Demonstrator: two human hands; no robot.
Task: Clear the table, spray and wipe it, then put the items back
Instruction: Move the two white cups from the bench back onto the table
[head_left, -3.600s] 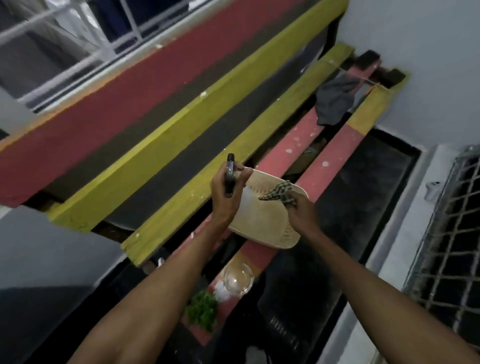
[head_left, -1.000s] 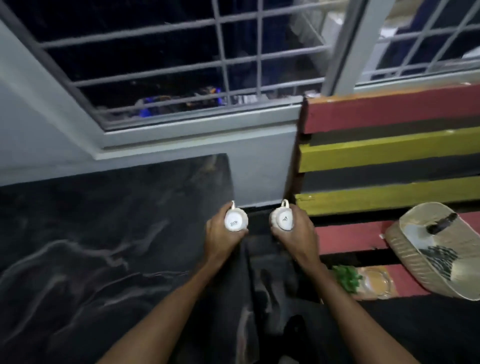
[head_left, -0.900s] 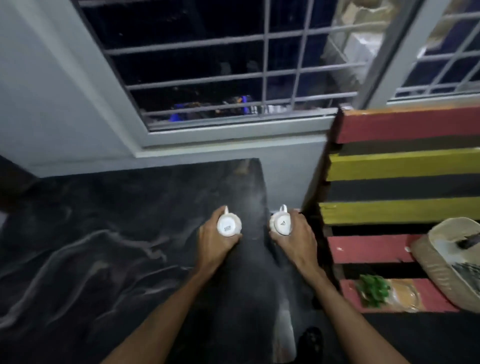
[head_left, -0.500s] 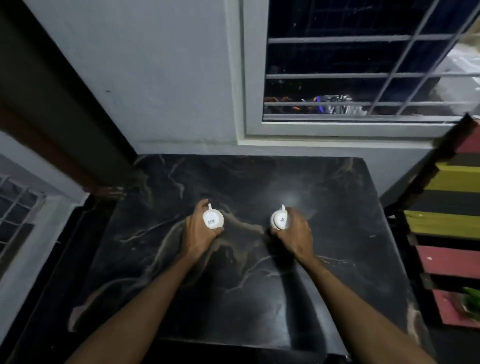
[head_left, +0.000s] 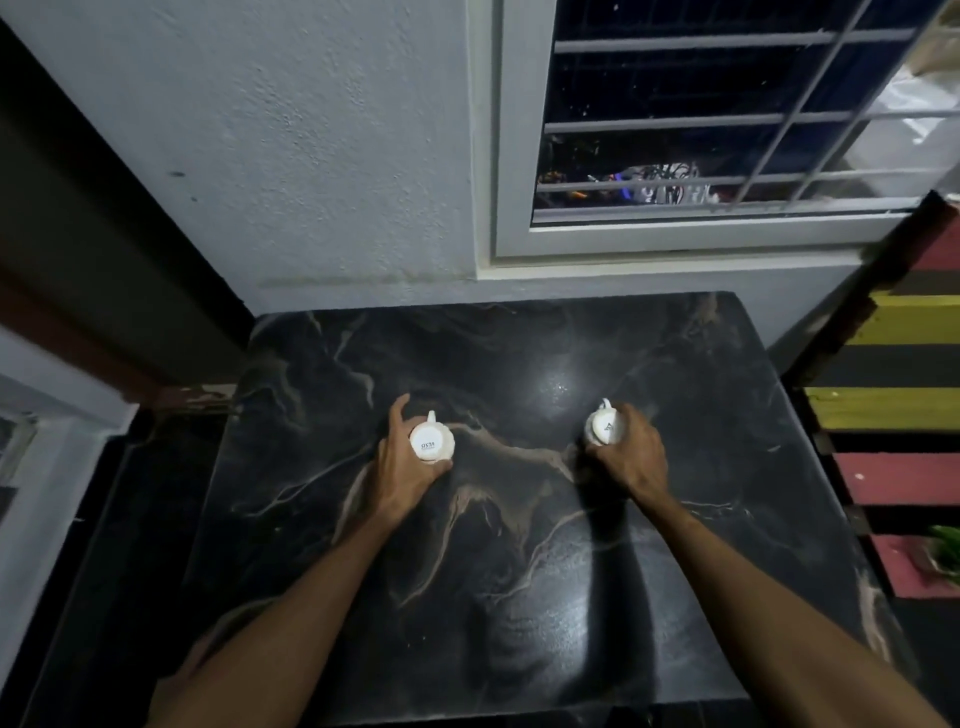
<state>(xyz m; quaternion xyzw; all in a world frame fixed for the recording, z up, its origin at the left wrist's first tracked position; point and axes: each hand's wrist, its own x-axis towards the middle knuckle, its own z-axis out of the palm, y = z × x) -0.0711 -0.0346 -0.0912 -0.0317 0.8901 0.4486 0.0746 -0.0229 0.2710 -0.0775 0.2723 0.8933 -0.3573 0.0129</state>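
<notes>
The putting-back step appears to be in hand: the dark marble table (head_left: 519, 571) carries nothing except the two white cups the person holds over its middle. The left hand (head_left: 405, 467) has its fingers (head_left: 397, 415) wrapped tight around an upturned white cup (head_left: 431, 441), base up with printed lettering showing and its handle pointing toward the wall. The right hand (head_left: 631, 452) is likewise clamped around a second white cup (head_left: 602, 427), also base up. The two cups are well apart, side by side. Whether their rims already touch the surface cannot be told from this angle. The next move probably calls for seating both cups squarely on the table and loosening the fingers without tipping them, then turning to the striped bench (head_left: 893, 405) at the right, where a green plant (head_left: 946, 545) waits.
</notes>
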